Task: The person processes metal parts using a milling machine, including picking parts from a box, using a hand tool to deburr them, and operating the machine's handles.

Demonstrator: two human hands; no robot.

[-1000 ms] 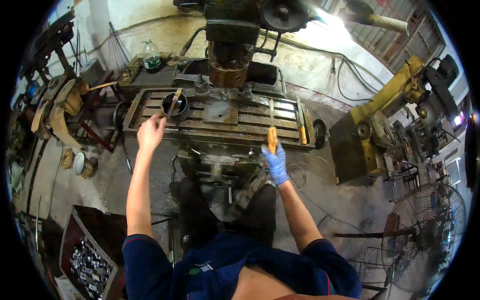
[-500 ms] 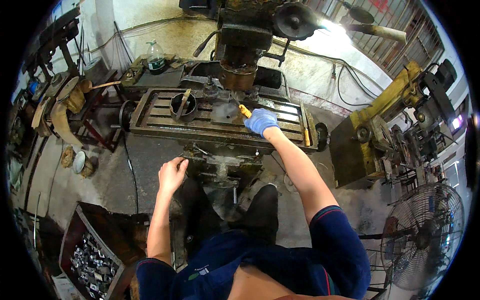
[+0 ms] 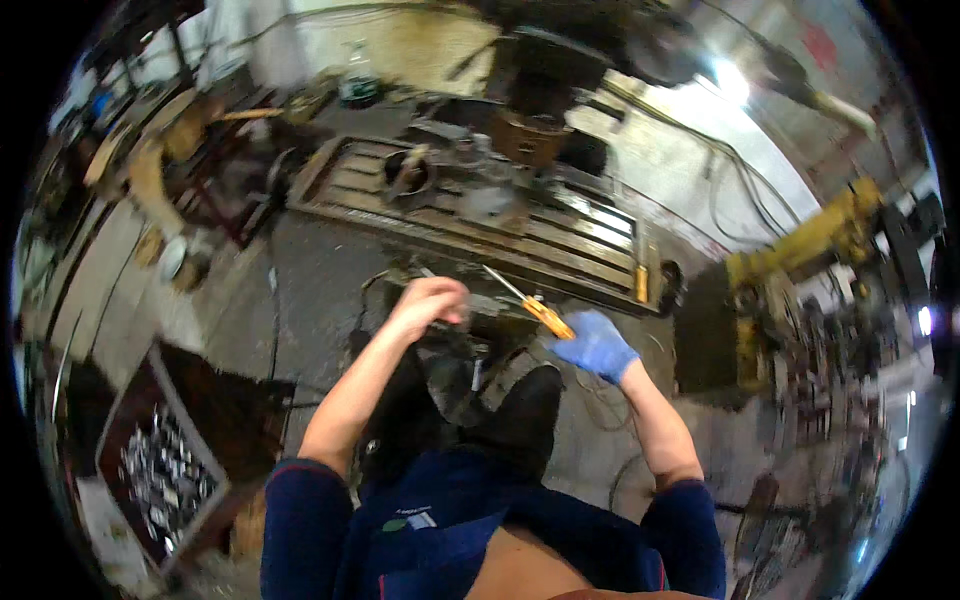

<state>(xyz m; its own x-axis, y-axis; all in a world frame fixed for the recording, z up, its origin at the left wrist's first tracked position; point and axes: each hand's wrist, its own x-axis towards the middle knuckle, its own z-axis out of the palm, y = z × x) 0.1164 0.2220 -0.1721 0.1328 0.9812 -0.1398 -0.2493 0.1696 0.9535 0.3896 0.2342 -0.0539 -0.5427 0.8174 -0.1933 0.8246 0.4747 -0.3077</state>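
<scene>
My right hand (image 3: 597, 347), in a blue glove, is closed round the yellow-orange handle of a tool (image 3: 545, 316) with a thin metal shaft. The shaft points up and left toward the front edge of the slotted milling machine table (image 3: 400, 222). My bare left hand (image 3: 430, 304) hovers before that table, near a small lever; its fingers are loosely bent and slightly blurred, with nothing seen in them. On the table stand a dark round pot (image 3: 408, 180) with a brush-like handle in it and a greyish flat block (image 3: 492, 203) below the spindle head (image 3: 528, 135).
Another yellow-handled tool (image 3: 642, 282) lies at the table's right end. A wooden box (image 3: 215, 470) of small metal parts stands low on the left. A yellow machine (image 3: 715, 320) is at the right, and a clear bottle (image 3: 358, 88) stands behind the table.
My right hand has drawn back from over the table toward me, bringing the yellow-orange-handled tool. My left hand has moved up and to the right. The whole view has shifted and tilted.
</scene>
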